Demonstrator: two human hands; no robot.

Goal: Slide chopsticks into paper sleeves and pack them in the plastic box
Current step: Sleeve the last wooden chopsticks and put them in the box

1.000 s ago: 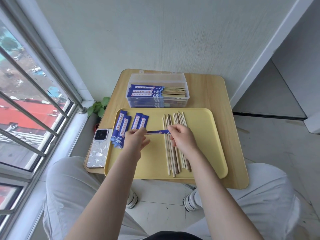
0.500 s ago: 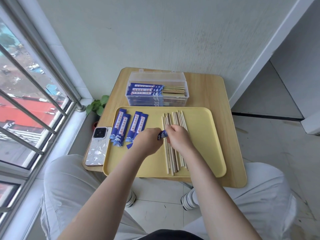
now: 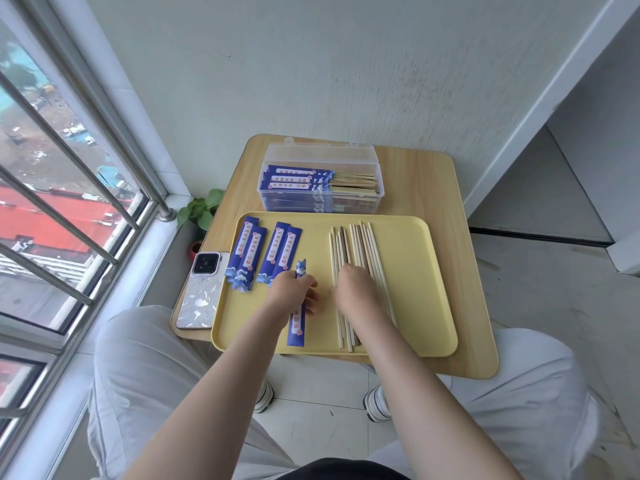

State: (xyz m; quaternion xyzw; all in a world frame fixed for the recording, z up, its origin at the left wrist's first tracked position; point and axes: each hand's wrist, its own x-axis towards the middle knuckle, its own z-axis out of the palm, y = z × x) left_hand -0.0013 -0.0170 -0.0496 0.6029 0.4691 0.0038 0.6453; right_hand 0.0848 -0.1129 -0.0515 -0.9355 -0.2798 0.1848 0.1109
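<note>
Item 1, left edge of frame: a phone (image 3: 201,292) lies face down on the wooden surface (image 3: 440,188), just beside the yellow tray (image 3: 415,258).

Item 2, left part of the tray: four empty paper sleeves (image 3: 265,256), blue, lying flat in two overlapping pairs.

Item 3, centre of frame: your left hand (image 3: 291,292) pinches one more sleeve (image 3: 297,323) near its upper end; the sleeve runs lengthwise toward you, its lower end over the tray's near part.

Item 4, right of centre: your right hand (image 3: 353,289) lies on the row of bare chopsticks (image 3: 349,247), fingers curled down among them. Whether it has a pair pinched yet cannot be told, since the fingertips are hidden.

Item 5, upper centre: the plastic box (image 3: 322,157), lid open, already holding sleeved pairs stacked with their wooden ends to the right.

Handling note: take two chopsticks only and square their tips before lifting. Hold the sleeve's mouth open with your left hand and feed both tips in together, straight along the sleeve, so the paper probably will not buckle or tear.

Position note: held sleeve and chopsticks are near but apart; the box lies beyond both hands.
</note>
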